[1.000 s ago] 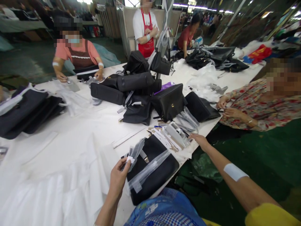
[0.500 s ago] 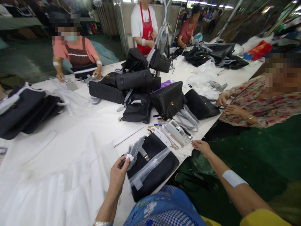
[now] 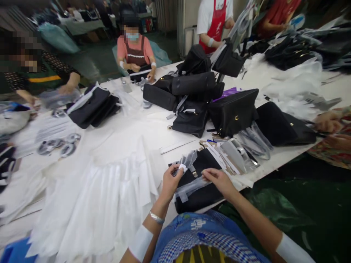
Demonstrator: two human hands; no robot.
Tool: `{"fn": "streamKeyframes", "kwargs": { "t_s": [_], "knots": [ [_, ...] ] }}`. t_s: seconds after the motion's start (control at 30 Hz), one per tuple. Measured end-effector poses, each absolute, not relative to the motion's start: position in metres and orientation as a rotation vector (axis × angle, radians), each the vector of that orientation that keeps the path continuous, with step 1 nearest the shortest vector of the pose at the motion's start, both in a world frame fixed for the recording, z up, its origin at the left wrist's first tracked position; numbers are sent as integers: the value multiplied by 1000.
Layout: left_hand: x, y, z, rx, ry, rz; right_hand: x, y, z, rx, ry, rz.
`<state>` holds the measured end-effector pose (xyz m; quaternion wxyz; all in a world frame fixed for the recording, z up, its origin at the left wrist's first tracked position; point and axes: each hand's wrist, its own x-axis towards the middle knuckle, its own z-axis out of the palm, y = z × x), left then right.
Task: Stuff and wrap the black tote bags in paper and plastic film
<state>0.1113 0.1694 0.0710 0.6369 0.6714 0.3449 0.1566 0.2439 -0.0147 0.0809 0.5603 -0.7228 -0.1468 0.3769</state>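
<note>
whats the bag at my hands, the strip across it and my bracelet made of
Bag: seemingly leather or imitation, judging by its smooth, low-sheen black face. Strip: likely thin, translucent plastic; black shows through. Bracelet: probably polished metal, given its silvery shine.

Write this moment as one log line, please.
left hand: pinching white slip | right hand: over black bag, grip unclear | black bag: lying on table, translucent plastic strip across it

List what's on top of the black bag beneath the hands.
Translucent plastic strip across the black bag, plus a metal clasp. Surface behind the right hand and plastic bundle can't be seen.
</note>
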Motion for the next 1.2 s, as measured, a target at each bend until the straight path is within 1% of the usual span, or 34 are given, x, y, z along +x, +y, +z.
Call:
{"fn": "streamKeyframes", "kwargs": {
  "t_s": [0.1,0.23,0.5,0.67,0.83,0.97,1.1,1.2],
  "knots": [
    [111,166,76,1582,774,383,217,31,94,-1598,-365,945],
    [108,164,81,1639,746,406,208,50,94,-1614,-311,933],
    [103,169,85,1722,700,404,203,54,94,-1738,-283,860],
    [99,165,85,1747,708,391,203,50,93,-1919,-406,829],
    [95,161,82,1735,722,395,204,46,94,-2003,-464,805],
    [94,162,82,1678,702,400,209,44,86,-2116,-518,781],
    [96,166,83,1462,665,370,215,34,69,-1999,-538,876],
    [99,172,85,1323,642,328,218,25,65,-1973,-532,836]
  ]
}}
